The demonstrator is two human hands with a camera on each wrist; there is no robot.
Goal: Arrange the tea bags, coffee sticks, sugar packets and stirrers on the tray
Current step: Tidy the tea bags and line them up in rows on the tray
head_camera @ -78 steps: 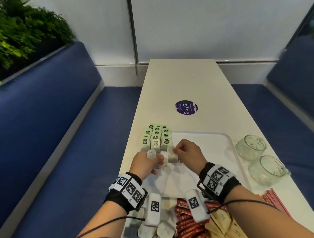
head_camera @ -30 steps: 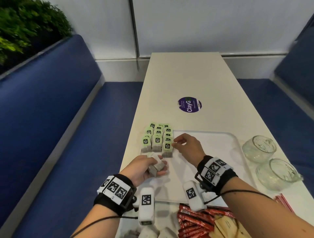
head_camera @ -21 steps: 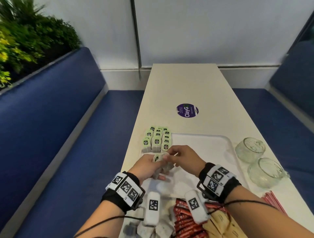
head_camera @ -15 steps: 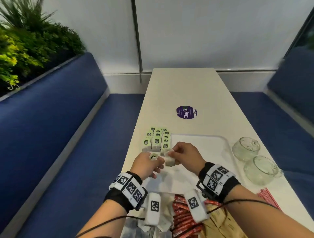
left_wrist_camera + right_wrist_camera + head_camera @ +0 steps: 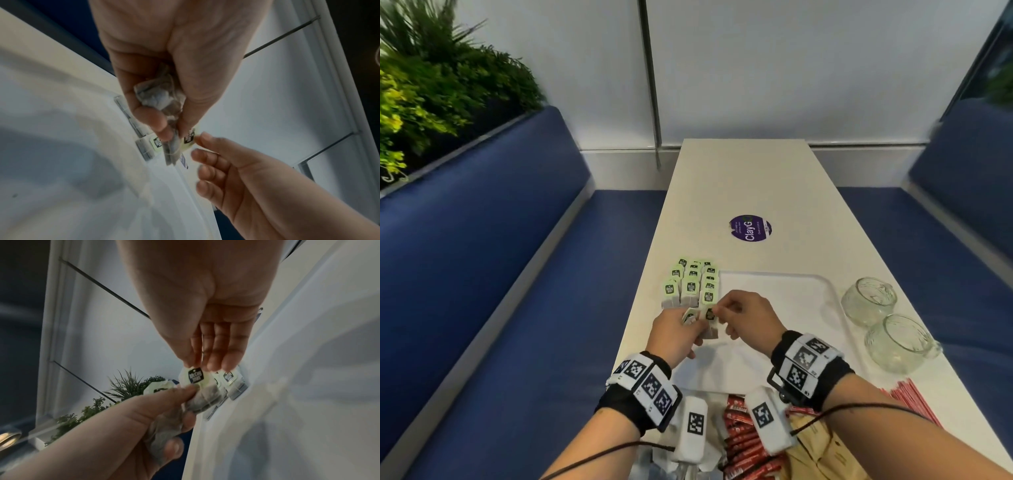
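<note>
Rows of green-tagged tea bags (image 5: 692,285) lie on the far left corner of the white tray (image 5: 791,291). My left hand (image 5: 693,322) hovers just in front of them and grips a small bunch of tea bags (image 5: 158,97). My right hand (image 5: 717,311) meets it and pinches the green tag (image 5: 195,375) of one tea bag (image 5: 710,320) in that bunch. Red coffee sticks (image 5: 743,442), tan sugar packets (image 5: 822,452) and loose tea bags lie at the near table edge, partly hidden by my wrists. Red stirrers (image 5: 909,397) lie on the right.
Two glass cups (image 5: 869,301) (image 5: 897,342) stand to the right of the tray. A purple round sticker (image 5: 750,228) is on the table beyond it. Blue benches flank the narrow table, and a plant stands at the far left.
A second ago my right hand was at the rows of tea bags. It has come back to my left hand and taken hold of the tag of another bag there.
</note>
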